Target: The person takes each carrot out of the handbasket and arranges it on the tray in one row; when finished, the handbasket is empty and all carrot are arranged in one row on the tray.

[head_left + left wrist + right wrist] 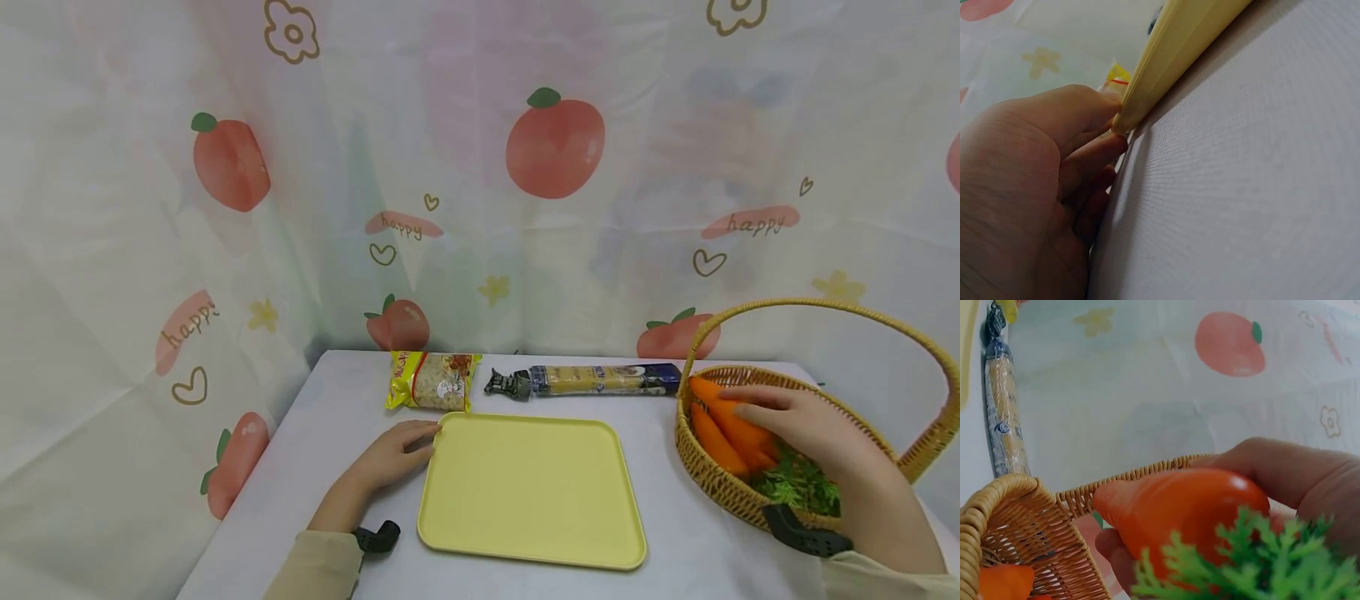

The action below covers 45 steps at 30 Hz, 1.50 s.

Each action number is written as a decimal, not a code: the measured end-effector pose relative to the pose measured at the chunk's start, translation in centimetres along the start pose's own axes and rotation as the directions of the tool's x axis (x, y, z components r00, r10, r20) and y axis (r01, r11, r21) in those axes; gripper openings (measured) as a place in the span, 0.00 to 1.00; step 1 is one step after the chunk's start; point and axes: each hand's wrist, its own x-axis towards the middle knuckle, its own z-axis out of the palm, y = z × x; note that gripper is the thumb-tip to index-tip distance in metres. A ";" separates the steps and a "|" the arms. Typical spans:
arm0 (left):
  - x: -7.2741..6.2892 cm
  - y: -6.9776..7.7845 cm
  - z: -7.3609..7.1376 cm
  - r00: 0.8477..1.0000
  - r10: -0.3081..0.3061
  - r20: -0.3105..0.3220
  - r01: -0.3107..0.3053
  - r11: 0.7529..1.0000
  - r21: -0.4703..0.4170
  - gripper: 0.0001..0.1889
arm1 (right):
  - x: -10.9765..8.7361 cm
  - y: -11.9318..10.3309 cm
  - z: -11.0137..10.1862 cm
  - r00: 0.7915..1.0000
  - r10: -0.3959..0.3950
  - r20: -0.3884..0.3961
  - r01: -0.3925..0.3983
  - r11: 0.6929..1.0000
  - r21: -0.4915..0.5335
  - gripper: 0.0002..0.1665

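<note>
At the yellow tray's (532, 492) far left corner, my left hand (393, 458) pinches the rim between thumb and fingers. The left wrist view shows the thumb on one side of the tray's edge (1154, 69) and a finger at the other. On the right, my right hand (821, 429) reaches into a wicker basket (712, 483) and grips an orange carrot (742, 421) with green leafy tops (1241, 562). Its fingers curl round the carrot's body (1179, 512) in the right wrist view. Another carrot (716, 446) lies beside it in the basket.
Behind the tray lie a yellow packet (438, 379) and a long wrapped pack (600, 379) that looks like dry noodles. The basket's tall handle (832, 306) arches over the right hand. A printed curtain (465, 167) hangs along the table's back and left sides.
</note>
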 end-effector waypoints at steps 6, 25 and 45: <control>0.0 0.0 0.0 1.000 -0.002 -0.005 0.002 1.000 -0.008 0.24 | -0.6 -0.6 0.7 1.000 -0.006 0.028 0.005 1.000 0.027 0.41; 0.0 0.0 0.0 1.000 0.000 -0.003 0.000 1.000 -0.004 0.24 | -0.8 -2.9 3.0 0.989 -0.107 0.098 0.090 0.982 0.167 0.39; 0.1 0.1 0.1 1.000 -0.016 -0.007 0.016 1.000 -0.026 0.24 | 3.4 -8.2 9.6 0.981 -0.194 0.034 0.177 0.943 0.282 0.41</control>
